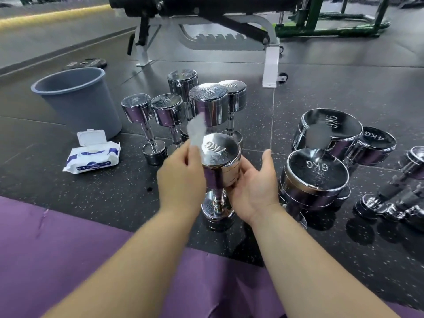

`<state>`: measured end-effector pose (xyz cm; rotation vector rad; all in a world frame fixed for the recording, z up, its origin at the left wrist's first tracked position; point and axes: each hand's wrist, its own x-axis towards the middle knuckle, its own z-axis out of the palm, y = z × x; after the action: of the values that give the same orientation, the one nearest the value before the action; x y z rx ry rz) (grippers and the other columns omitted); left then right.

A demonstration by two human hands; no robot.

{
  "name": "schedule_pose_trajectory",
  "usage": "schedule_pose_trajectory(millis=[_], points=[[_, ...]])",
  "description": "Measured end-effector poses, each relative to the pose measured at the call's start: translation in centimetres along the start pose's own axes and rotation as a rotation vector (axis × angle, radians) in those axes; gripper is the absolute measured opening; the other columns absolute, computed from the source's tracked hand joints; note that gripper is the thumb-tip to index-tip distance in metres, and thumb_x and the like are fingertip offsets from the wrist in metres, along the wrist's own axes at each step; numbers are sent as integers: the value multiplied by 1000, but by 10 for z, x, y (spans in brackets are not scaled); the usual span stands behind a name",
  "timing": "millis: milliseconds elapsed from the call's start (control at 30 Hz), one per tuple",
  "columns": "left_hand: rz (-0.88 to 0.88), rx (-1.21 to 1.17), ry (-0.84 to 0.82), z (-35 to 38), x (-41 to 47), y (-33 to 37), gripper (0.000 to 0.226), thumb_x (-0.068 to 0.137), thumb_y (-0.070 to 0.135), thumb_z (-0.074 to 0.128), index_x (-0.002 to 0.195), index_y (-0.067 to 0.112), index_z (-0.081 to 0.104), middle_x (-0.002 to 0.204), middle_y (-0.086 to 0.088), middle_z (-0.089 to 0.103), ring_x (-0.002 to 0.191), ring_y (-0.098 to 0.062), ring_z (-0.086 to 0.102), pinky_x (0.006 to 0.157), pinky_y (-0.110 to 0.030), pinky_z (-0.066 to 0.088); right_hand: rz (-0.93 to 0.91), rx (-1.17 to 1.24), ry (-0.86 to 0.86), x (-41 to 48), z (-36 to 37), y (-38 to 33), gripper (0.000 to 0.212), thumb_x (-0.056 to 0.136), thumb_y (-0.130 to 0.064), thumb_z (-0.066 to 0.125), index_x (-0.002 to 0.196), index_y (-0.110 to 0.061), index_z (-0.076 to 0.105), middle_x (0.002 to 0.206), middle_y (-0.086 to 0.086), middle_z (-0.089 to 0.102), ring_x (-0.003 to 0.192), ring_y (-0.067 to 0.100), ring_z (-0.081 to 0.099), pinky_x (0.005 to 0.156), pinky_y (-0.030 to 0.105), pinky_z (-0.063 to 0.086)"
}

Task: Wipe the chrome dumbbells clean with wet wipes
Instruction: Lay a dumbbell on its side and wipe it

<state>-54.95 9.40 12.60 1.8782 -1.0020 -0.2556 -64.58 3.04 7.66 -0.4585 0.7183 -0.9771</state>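
Upright chrome dumbbells [183,104] cluster mid-frame, with a grey plastic bucket [80,104] and white wet-wipe pack [93,158] left and larger chrome dumbbells [316,175] right.

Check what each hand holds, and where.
The left hand pinches the wipe by its lower end; the right hand grips the dumbbell round its upper head.

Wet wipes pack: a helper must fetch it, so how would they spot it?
Find the grey bucket on the dark floor, left of the upright chrome dumbbells. The wet wipes pack lies on the floor just in front of it. It is the only soft white-and-blue packet, its white flip lid standing open.
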Motion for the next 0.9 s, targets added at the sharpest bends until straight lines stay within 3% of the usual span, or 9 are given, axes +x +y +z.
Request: schedule_pose_trajectory(millis=[67, 167, 233, 333, 433, 533, 667, 833, 900], points=[[-86, -217, 119, 9, -26, -5, 35, 103, 32, 41, 130, 27, 63, 112, 11, 70, 107, -8, 59, 92, -24, 45, -4, 4, -9, 1, 2, 0, 82, 94, -73, 18, 131, -14, 62, 121, 13, 69, 118, 30, 62, 110, 44, 40], [-178, -368, 61, 24, -41, 7, 45, 106, 31, 33, 149, 23, 40, 153, 14, 39, 140, 0, 31, 117, -24, 23, -10, 31, -19, 2, -1, 0, 84, 93, -72, 21, 131, -9, 61, 124, 17, 66, 119, 34, 61, 109, 46, 41], [-236, -417, -7, 24, -20, 10, 42, 106, 33, 31, 144, 25, 47, 146, 15, 46, 136, -3, 37, 112, -24, 28, -20, 9, -25, 3, 0, 0, 84, 93, -72, 21, 132, -9, 60, 124, 17, 66, 118, 32, 61, 108, 43, 42], [-354, -586, -110, 18, 13, -5, 38, 101, 44, 37, 99, 23, 68, 100, 10, 68, 100, -15, 61, 88, -30, 46, -43, -20, -13, 3, -1, 3, 85, 94, -73, 19, 132, -8, 60, 131, 20, 62, 124, 34, 57, 109, 43, 40], [-304, -412, -81, 24, -13, -18, 34, 100, 36, 33, 97, 20, 63, 93, 6, 68, 96, -26, 60, 84, -35, 45, -47, -24, -19, 3, 0, 4, 86, 94, -72, 18, 132, -7, 60, 136, 23, 57, 129, 36, 53, 114, 46, 35], [-320, -304, -42, 28, -52, -8, 40, 104, 28, 25, 125, 19, 58, 122, -2, 64, 115, -29, 54, 95, -38, 42, -22, 0, -45, 0, 3, 3, 87, 93, -73, 22, 133, -5, 58, 135, 24, 57, 127, 38, 54, 114, 50, 35], [-341, -484, -5, 19, -6, -6, 40, 98, 35, 32, 93, 5, 57, 94, -22, 61, 99, -42, 58, 91, -54, 46, -40, -67, -12, -9, 1, 5, 82, 94, -72, 19, 134, -13, 59, 120, 11, 67, 105, 24, 63, 89, 31, 46], [-407, -470, -65, 25, -33, -10, 42, 101, 33, 31, 112, 9, 63, 96, -3, 68, 93, -28, 58, 78, -38, 46, -3, -75, 6, -14, 3, 5, 83, 92, -75, 23, 143, -16, 49, 134, 13, 61, 123, 28, 60, 107, 41, 43], [-366, -438, -70, 31, -49, -7, 44, 104, 32, 26, 140, 20, 49, 128, -6, 62, 118, -27, 54, 99, -39, 42, 26, -82, 53, -14, 6, 6, 85, 91, -75, 23, 144, -12, 46, 134, 11, 61, 120, 25, 61, 102, 40, 47]])
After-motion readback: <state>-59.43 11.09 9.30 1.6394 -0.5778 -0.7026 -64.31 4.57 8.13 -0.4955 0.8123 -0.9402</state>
